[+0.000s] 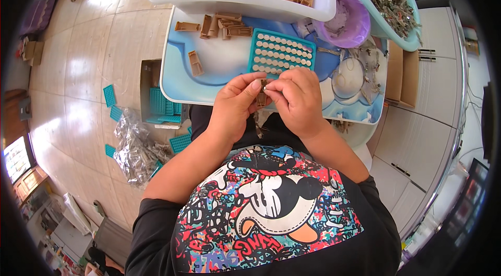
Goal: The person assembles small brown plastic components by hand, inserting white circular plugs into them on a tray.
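Note:
Between the fingers of my left hand (232, 103) is a narrow brown plastic housing (262, 99), held upright over the near edge of the table. The thumb and forefinger of my right hand (301, 102) pinch together at its upper part, where a tiny pale spot shows; what they grip is too small to tell. Thin dark strands (258, 125) hang below the housing. Just beyond my hands lies a teal tray (252, 55) with rows of small white round pieces. Several loose brown housings (194, 63) lie on the blue-and-white table (224, 62), left of the tray.
A white tub (240, 0) of brown housings stands at the far side, beside a purple bucket (357, 28) and a light teal basin (415, 30) heaped with wired parts. Wire bundles (365, 75) lie at the right. An open carton (151, 75) and plastic bag (135, 150) sit on the floor.

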Demonstrator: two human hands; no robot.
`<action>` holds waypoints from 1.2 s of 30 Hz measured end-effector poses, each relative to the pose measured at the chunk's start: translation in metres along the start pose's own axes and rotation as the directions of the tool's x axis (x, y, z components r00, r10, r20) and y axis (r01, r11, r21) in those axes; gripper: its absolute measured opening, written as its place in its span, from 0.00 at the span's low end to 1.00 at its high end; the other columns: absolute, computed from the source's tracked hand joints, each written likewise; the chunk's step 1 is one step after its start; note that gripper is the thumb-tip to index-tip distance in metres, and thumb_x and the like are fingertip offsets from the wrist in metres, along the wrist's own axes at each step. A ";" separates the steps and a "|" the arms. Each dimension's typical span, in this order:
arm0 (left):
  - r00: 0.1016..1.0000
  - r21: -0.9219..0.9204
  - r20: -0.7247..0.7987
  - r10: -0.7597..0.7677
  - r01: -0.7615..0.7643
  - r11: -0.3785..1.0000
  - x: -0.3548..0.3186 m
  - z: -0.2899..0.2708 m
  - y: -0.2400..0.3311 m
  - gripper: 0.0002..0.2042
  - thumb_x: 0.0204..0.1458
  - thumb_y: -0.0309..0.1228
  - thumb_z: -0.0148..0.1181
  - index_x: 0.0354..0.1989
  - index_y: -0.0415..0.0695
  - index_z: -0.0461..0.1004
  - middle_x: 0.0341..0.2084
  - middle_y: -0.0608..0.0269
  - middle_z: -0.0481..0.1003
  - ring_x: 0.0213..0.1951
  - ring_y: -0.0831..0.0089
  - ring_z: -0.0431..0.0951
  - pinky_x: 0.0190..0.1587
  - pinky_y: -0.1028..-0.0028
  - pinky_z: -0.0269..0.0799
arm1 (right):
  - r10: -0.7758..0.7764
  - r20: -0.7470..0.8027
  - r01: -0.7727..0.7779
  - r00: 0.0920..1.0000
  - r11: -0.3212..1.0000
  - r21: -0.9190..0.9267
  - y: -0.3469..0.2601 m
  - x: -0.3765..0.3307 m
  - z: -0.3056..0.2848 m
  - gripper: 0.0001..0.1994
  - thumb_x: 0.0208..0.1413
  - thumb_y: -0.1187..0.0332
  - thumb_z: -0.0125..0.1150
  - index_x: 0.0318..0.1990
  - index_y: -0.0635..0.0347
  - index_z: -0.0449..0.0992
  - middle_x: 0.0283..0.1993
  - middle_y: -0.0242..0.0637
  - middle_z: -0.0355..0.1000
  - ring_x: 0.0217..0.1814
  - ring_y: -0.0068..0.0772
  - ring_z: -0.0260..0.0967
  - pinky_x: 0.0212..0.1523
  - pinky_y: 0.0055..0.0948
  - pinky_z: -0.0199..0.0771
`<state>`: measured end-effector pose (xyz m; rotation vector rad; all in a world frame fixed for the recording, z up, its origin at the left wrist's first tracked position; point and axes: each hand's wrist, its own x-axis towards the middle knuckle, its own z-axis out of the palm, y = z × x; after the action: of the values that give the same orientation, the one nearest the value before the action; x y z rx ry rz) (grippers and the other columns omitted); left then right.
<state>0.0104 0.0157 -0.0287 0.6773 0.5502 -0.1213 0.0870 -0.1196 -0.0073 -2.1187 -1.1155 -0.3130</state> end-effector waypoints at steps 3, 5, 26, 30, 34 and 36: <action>0.999 -0.039 -0.031 0.009 -0.010 0.999 0.000 0.002 0.001 0.12 0.58 0.29 0.51 0.47 0.36 0.69 0.39 0.56 0.75 0.35 0.76 0.75 0.37 0.79 0.72 | 0.000 0.029 0.000 1.000 1.000 0.005 -0.002 -0.002 0.001 0.08 0.36 0.73 0.66 0.26 0.55 0.72 0.28 0.31 0.66 0.32 0.36 0.64 0.33 0.34 0.60; 1.000 -0.028 -0.024 0.010 -0.011 1.000 0.001 0.000 -0.001 0.12 0.58 0.29 0.51 0.47 0.35 0.69 0.39 0.56 0.75 0.35 0.76 0.75 0.36 0.79 0.72 | 0.022 0.026 -0.023 0.999 0.999 0.041 -0.002 -0.003 0.002 0.08 0.37 0.73 0.66 0.25 0.55 0.72 0.28 0.31 0.66 0.32 0.36 0.64 0.33 0.34 0.60; 0.999 0.001 -0.041 -0.025 0.025 1.000 -0.001 0.006 0.005 0.13 0.59 0.29 0.49 0.49 0.35 0.67 0.39 0.52 0.75 0.39 0.69 0.78 0.44 0.73 0.75 | 0.039 0.006 -0.038 0.999 0.989 -0.142 0.032 -0.001 0.004 0.08 0.35 0.74 0.67 0.27 0.56 0.75 0.29 0.31 0.67 0.33 0.36 0.65 0.32 0.33 0.62; 0.999 0.000 -0.041 -0.023 0.023 1.000 -0.001 0.006 0.005 0.13 0.59 0.29 0.49 0.49 0.34 0.67 0.39 0.52 0.75 0.40 0.68 0.78 0.45 0.73 0.75 | 0.044 -0.021 -0.046 0.999 0.996 -0.077 0.024 0.002 0.001 0.08 0.36 0.74 0.67 0.26 0.57 0.74 0.28 0.32 0.66 0.32 0.37 0.64 0.32 0.34 0.62; 0.998 -0.010 -0.053 -0.017 0.017 1.000 0.001 0.003 0.001 0.13 0.59 0.29 0.50 0.48 0.34 0.68 0.36 0.56 0.75 0.36 0.72 0.77 0.40 0.77 0.74 | 0.031 -0.039 -0.029 0.999 0.998 0.048 0.006 0.007 0.001 0.08 0.36 0.73 0.67 0.25 0.57 0.72 0.28 0.32 0.66 0.31 0.38 0.64 0.32 0.34 0.62; 0.999 -0.006 -0.048 -0.011 0.011 1.000 0.002 -0.001 -0.001 0.13 0.59 0.28 0.50 0.48 0.34 0.68 0.34 0.57 0.75 0.34 0.73 0.76 0.38 0.78 0.73 | 0.010 -0.012 -0.009 1.000 0.998 0.056 0.004 0.006 0.005 0.08 0.36 0.73 0.67 0.25 0.56 0.72 0.28 0.32 0.66 0.31 0.38 0.65 0.32 0.35 0.62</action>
<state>0.0113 0.0155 -0.0309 0.6727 0.6006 -0.1136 0.0929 -0.1135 -0.0100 -2.0701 -1.0946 -0.2869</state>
